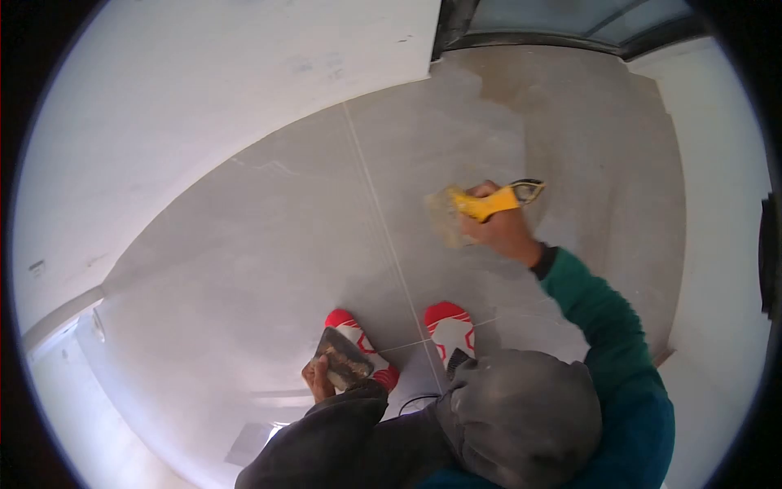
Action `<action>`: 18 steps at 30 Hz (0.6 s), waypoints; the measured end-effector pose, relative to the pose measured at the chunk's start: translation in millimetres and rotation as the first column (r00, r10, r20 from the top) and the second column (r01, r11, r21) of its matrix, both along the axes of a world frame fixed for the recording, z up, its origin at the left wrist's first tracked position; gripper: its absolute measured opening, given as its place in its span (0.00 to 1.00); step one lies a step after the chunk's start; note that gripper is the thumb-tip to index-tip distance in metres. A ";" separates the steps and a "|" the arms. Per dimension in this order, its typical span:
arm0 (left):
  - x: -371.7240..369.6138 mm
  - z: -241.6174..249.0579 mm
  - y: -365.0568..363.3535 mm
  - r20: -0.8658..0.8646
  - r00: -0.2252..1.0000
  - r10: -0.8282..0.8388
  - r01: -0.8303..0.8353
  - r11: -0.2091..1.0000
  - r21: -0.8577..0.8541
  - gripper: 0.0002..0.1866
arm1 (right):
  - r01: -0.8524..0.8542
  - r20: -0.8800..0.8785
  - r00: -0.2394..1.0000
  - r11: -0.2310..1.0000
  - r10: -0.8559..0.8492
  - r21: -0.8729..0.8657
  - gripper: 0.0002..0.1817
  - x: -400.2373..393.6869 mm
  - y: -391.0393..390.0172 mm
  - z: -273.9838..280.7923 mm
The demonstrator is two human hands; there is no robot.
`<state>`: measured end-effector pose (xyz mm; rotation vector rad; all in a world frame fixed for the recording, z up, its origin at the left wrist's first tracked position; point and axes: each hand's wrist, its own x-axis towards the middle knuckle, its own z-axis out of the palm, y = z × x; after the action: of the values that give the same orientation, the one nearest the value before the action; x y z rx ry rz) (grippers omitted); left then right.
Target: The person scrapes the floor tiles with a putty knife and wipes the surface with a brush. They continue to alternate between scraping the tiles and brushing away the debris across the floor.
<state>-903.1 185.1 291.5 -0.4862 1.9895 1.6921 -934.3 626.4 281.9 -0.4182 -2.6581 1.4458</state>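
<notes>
My right hand [503, 235] is closed round the yellow handle of a wide hand brush [489, 204]. The brush's pale bristles, smeared by motion, point left and overlap the grey tiled floor [285, 228]. A black and yellow end of the handle sticks out past my fingers. Low on the left, my left hand [320, 376] grips a dark, shallow rectangular pan [345, 359] by its edge, thumb on top. Brownish, crumbly matter lies in the pan, which is held over my left foot in a red and white sock [350, 324].
My other sock [450, 330] is beside a pale tile joint [379, 204]. White walls [244, 73] border the floor at left and right. A dark-framed glass door [562, 20] stands at the top, with a brownish patch [505, 85] before it. A grey cap [529, 407] fills the lower middle.
</notes>
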 end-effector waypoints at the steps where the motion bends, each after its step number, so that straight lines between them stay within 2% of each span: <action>1: -3.2 -2.2 -0.6 0.001 1.000 -0.008 0.008 1.000 -0.007 0.13 | 0.057 -0.119 0.990 0.991 -0.071 -0.119 0.22 -18.5 -31.7 -7.5; 2: -9.1 -0.8 2.9 0.012 0.999 -0.045 0.045 0.999 -0.027 0.13 | 0.114 -0.102 0.978 0.881 -0.180 -0.458 0.23 -45.9 -57.8 -9.3; 3: -14.0 2.9 7.7 0.025 0.996 -0.082 0.083 0.996 -0.044 0.13 | 0.149 -0.049 0.961 0.659 -0.273 -0.737 0.24 -78.9 -81.1 -9.1; 5: -20.4 10.8 23.0 0.068 0.997 -0.040 0.042 0.999 -0.018 0.15 | 0.070 -0.165 0.950 0.695 -0.265 -0.715 0.24 -146.6 -123.0 -29.5; 7: -20.8 14.9 34.4 0.051 0.998 -0.029 0.032 0.999 -0.043 0.13 | 0.019 -0.327 0.882 0.720 -0.339 -0.694 0.23 -197.8 -167.3 -40.5; 9: -19.2 15.5 36.9 -0.004 0.999 -0.050 0.050 0.999 -0.021 0.12 | -0.009 -0.356 0.896 0.789 -0.266 -0.614 0.20 -228.5 -188.2 -43.9; 10: -19.9 14.6 30.7 0.032 0.997 -0.070 0.071 0.997 -0.018 0.13 | 0.002 -0.352 0.894 0.787 -0.278 -0.617 0.20 -241.2 -188.2 -52.4; 11: -16.6 11.7 22.7 0.069 0.993 -0.094 0.095 0.995 -0.009 0.14 | 0.060 -0.401 0.832 0.782 -0.382 -0.620 0.18 -250.0 -185.8 -65.4; 12: -17.6 13.9 24.9 0.079 0.991 -0.105 0.106 0.994 -0.005 0.14 | 0.119 -0.444 0.760 0.773 -0.475 -0.623 0.16 -254.4 -174.3 -64.2; 14: -15.2 18.0 27.1 0.026 0.998 -0.051 0.052 0.998 -0.029 0.14 | 0.050 -0.289 0.920 0.813 -0.263 -0.581 0.15 -241.6 -111.9 -64.7; 15: -12.8 15.8 22.7 0.038 0.998 -0.048 0.048 0.999 -0.023 0.14 | 0.193 -0.464 0.846 0.962 -0.262 -0.190 0.15 -232.5 -83.5 -83.4; 16: -10.0 13.6 14.9 0.031 0.999 -0.035 0.035 0.999 -0.018 0.14 | 0.170 -0.530 0.806 0.961 -0.263 -0.219 0.16 -217.5 -46.9 -95.4; 17: -7.1 12.6 9.2 0.025 1.000 -0.020 0.020 1.000 -0.016 0.14 | 0.336 -0.560 0.777 0.942 -0.288 -0.018 0.15 -196.1 -9.3 -94.4; 18: -5.9 14.5 9.9 0.042 0.999 -0.003 0.005 0.999 -0.042 0.14 | 0.323 -0.344 0.877 0.941 -0.336 -0.097 0.16 -173.1 27.5 -71.9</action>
<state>-909.0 195.0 306.0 -0.5284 1.9979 1.6274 -1107.4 653.9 210.0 -0.5256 -2.1537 1.3186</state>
